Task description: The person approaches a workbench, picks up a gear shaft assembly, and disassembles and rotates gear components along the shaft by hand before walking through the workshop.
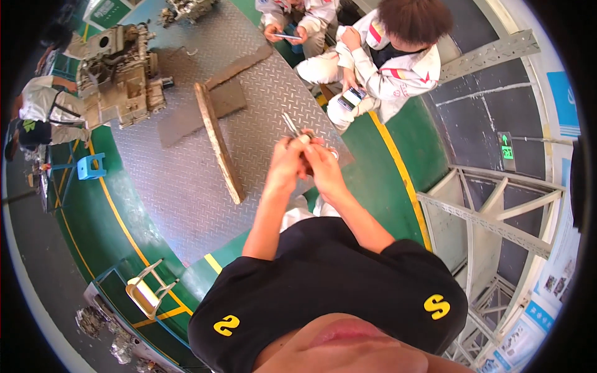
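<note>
My left hand (pixel 286 163) and my right hand (pixel 323 165) are brought together in front of my chest, over the near right part of the metal table (pixel 267 93). Both are closed, fingers bent around a small metal piece with two thin prongs (pixel 289 122). Its prongs stick out past my fingertips, pointing away from me and a little left. My fingers cover the rest, so its exact kind is hard to make out. Something dark and a small light-coloured ring show by my right fingers. To the left of my hands a long wooden bar (pixel 217 143) lies on the table.
A large, dirty engine casing (pixel 118 74) stands at the table's far left, another metal part (pixel 189 9) beyond it. Two seated people in white hold phones (pixel 351 98) across the far right edge. A blue stool (pixel 91 166) and a chair (pixel 144 298) stand left.
</note>
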Action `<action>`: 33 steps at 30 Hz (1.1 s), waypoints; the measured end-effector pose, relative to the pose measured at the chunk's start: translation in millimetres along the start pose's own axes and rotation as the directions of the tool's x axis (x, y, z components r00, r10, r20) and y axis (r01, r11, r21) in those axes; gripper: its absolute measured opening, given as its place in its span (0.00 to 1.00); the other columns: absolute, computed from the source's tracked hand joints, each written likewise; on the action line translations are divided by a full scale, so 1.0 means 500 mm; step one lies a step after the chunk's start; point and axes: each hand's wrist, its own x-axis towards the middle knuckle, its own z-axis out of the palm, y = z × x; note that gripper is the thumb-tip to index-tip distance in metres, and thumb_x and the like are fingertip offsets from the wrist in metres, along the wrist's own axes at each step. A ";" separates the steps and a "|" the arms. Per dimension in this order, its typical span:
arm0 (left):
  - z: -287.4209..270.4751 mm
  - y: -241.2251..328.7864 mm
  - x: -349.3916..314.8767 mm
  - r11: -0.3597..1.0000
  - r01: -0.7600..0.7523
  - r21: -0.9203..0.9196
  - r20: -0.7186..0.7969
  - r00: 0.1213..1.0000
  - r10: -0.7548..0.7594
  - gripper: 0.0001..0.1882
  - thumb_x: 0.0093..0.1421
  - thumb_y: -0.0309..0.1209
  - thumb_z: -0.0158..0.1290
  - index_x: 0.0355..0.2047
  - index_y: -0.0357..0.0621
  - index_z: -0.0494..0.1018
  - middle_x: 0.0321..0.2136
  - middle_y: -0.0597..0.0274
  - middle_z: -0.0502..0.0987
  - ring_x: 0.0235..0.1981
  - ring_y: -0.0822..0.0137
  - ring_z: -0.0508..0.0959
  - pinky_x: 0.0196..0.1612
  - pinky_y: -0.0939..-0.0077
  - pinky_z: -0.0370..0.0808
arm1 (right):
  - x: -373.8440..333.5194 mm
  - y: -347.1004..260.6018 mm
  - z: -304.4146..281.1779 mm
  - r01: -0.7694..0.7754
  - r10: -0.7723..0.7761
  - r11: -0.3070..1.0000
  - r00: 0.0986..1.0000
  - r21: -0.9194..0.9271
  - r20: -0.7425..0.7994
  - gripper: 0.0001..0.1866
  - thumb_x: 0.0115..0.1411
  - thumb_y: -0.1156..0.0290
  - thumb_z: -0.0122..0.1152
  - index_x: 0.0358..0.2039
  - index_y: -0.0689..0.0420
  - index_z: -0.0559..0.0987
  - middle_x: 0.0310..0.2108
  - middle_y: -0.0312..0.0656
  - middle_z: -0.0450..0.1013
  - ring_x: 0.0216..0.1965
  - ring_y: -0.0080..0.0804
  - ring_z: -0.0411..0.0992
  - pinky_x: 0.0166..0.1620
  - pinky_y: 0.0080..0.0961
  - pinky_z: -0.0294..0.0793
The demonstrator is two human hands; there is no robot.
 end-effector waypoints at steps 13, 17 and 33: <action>0.091 -0.027 0.279 0.961 -0.237 -0.139 -0.326 0.928 0.182 0.17 0.65 0.39 0.40 0.38 0.37 0.71 0.21 0.59 0.74 0.07 0.73 0.61 0.08 0.77 0.58 | 0.167 -0.087 -0.149 -0.187 0.188 0.982 0.982 0.010 -0.013 0.16 0.68 0.61 0.48 0.31 0.59 0.74 0.23 0.38 0.74 0.21 0.21 0.71 0.28 0.19 0.72; 0.127 -0.040 0.368 0.985 0.149 -0.086 -0.110 0.981 -0.158 0.23 0.65 0.44 0.38 0.35 0.35 0.73 0.11 0.67 0.64 0.05 0.75 0.56 0.08 0.78 0.56 | 0.293 -0.106 -0.246 -0.179 0.176 0.983 0.983 0.042 0.054 0.17 0.67 0.59 0.50 0.28 0.59 0.73 0.21 0.39 0.73 0.21 0.23 0.71 0.26 0.19 0.71; 0.178 -0.015 0.867 0.948 -0.117 -0.295 -0.470 0.882 -0.037 0.20 0.61 0.46 0.47 0.29 0.38 0.71 0.09 0.68 0.63 0.07 0.73 0.59 0.11 0.74 0.58 | 0.721 -0.162 -0.436 -0.339 0.341 0.939 0.939 -0.057 0.036 0.19 0.66 0.58 0.52 0.25 0.61 0.76 0.19 0.37 0.73 0.19 0.22 0.70 0.26 0.17 0.71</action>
